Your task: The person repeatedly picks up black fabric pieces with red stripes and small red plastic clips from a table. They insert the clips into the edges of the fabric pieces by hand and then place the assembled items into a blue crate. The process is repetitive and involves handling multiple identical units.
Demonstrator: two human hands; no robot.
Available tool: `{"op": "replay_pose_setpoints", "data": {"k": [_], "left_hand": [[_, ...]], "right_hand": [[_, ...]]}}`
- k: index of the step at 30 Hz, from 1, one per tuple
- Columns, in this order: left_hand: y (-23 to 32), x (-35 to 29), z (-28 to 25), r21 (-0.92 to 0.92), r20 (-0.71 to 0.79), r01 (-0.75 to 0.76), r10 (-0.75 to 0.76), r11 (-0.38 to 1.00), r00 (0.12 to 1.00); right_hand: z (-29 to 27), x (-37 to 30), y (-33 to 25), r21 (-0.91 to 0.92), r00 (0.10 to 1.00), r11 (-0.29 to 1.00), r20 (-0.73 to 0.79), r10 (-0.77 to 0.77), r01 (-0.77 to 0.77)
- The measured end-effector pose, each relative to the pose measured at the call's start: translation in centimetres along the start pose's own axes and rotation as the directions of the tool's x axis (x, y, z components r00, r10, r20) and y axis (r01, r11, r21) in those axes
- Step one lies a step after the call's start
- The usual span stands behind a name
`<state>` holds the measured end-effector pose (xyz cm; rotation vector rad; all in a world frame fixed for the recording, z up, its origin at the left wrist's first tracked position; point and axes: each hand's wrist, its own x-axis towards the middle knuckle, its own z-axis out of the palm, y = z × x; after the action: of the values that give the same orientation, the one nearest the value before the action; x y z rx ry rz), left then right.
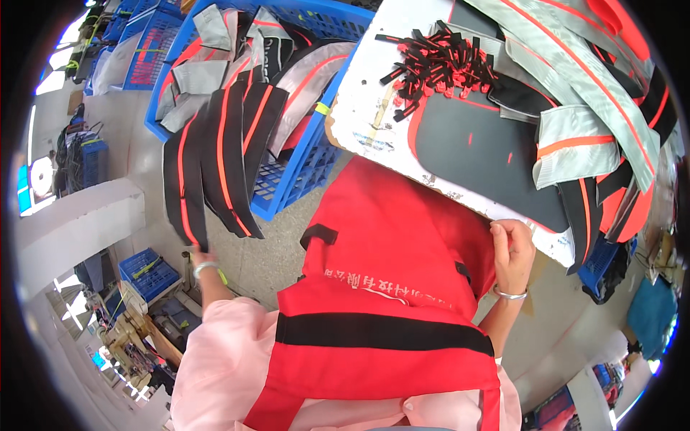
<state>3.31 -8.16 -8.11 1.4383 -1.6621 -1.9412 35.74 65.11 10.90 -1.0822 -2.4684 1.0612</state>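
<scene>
At the left, my left hand (203, 258) closes on the lower end of a black fabric strip (177, 172) with an orange line along it. More black strips (224, 161) of that kind hang beside it over the rim of a blue plastic crate (269, 205). My right hand (512, 248) rests at the near edge of a white tabletop (374, 133), fingers curled; what they grip, if anything, is hidden. Just beyond it lies a dark grey fabric panel (478, 154) with red edging and two small red marks. A pile of short black-and-red tabs (445, 61) sits on its far end.
Grey strips with orange lines (582, 72) heap along the table's right side. Grey and black pieces (205, 75) fill the blue crate. A red apron (381, 244) covers my front. A white beam (86, 215) and another blue crate (147, 273) stand at the left.
</scene>
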Motion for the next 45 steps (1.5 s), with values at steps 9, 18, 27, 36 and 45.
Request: {"op": "replay_pose_setpoints", "data": {"k": [9,18,27,36,45], "left_hand": [[-8.1,0.5,-1.8,0.616,-0.004,0.215,-0.270,0.758,0.963],[-5.7,-4.9,9.6,0.907,0.066,-0.186,0.309,0.377,0.949],[-0.7,-24.5,27.4,0.096,0.722,-0.993,0.692,-0.074,0.018],[-10.7,-61.4,32.3,-0.859,0.405,-0.374,0.017,0.351,-0.914],[-18.2,-67.7,33.7,-0.143,0.772,-0.383,-0.139,0.913,-0.621]], "right_hand": [[-3.5,1.3,1.8,-0.085,0.973,0.987,-0.198,0.119,-0.138],[-3.4,7.4,4.5,-0.436,0.876,0.899,-0.418,-0.242,0.040],[-1.9,8.2,6.0,-0.441,0.841,0.886,-0.418,-0.343,0.143],[-6.0,-0.1,1.0,-0.425,0.942,0.873,-0.119,-0.315,0.238],[-8.7,-1.6,7.9,0.081,0.790,0.996,-0.609,0.067,-0.022]]}}
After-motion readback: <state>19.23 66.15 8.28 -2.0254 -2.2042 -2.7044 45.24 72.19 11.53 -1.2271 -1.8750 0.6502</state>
